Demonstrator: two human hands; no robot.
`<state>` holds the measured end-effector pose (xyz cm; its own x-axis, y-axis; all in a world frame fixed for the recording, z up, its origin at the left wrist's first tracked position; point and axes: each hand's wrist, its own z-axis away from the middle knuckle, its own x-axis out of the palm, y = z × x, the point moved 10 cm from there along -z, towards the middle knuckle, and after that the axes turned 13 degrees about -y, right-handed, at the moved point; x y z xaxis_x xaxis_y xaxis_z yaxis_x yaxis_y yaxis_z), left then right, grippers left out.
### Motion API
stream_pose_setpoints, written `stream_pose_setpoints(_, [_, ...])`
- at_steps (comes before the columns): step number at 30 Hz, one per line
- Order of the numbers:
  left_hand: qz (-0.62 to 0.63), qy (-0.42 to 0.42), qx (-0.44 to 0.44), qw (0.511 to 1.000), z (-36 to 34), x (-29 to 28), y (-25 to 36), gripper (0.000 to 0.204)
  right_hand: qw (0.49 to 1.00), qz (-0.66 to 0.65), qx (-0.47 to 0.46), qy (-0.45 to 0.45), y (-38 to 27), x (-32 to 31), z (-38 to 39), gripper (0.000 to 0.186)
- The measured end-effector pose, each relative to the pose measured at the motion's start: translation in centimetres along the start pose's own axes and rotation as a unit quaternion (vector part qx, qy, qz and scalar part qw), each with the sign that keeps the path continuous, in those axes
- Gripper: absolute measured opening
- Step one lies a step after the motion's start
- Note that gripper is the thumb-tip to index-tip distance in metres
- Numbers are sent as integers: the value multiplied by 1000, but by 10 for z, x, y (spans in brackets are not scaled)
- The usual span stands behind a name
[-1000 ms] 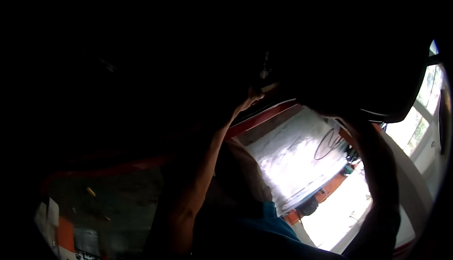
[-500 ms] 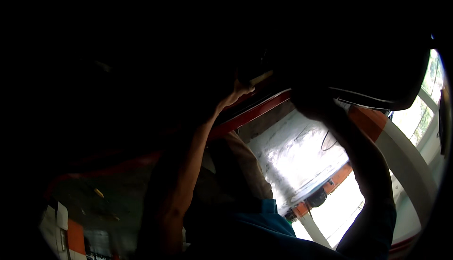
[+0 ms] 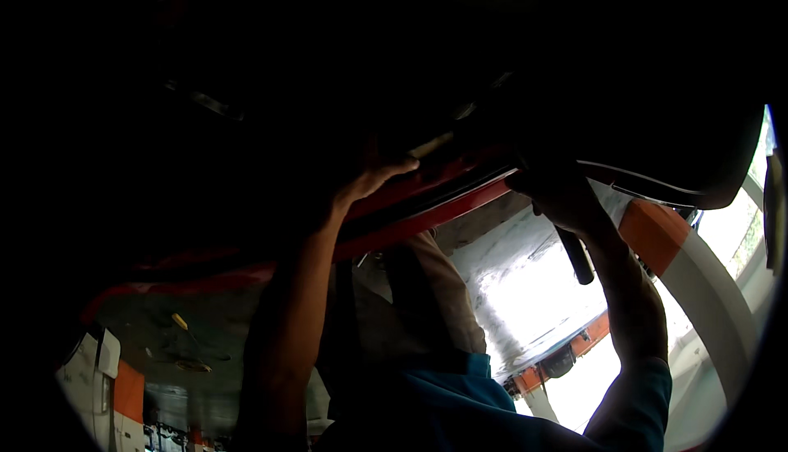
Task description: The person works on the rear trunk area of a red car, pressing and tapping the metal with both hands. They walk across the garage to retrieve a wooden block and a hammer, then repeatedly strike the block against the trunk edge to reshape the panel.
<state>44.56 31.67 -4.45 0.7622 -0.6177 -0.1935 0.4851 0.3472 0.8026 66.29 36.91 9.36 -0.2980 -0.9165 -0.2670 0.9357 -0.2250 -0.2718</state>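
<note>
Head view shows us looking up beneath a large dark underside that fills the whole upper part of the picture; almost nothing of its surface can be made out. Along its lower edge runs a red sill, slanting from lower left up toward the right, and we take that sill as our landmark.

Below the sill, to the right, a pale sheeted roof lies bright in daylight, bordered by an orange and white curved beam. That side offers the open room; above the sill everything is close and black. Below the sill on the far left stand white and orange panels, too small and dim for us to tell any label or sign on them.

Our blue sleeves and tan clothing fill the space beneath the sill's middle.

Our left hand reaches up to the sill, fingers stretched and pressed against its edge, open rather than clenched. Just above it, touching the fingertips, a small pale rod pokes out of the dark.

Our right hand, at the sill's right end, is closed around a black tool handle, whose free end hangs below the sill.
</note>
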Motion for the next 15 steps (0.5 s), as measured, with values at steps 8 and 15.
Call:
stream_pose_setpoints(8, [67, -41, 41, 996, -13, 21, 41, 79, 996, 61, 63, 17, 3, -41, 21, 26])
stream_pose_setpoints(15, [-26, 16, 27, 999, -14, 15, 36, 84, 968, 54, -193, 149, -96, -153, 66, 31])
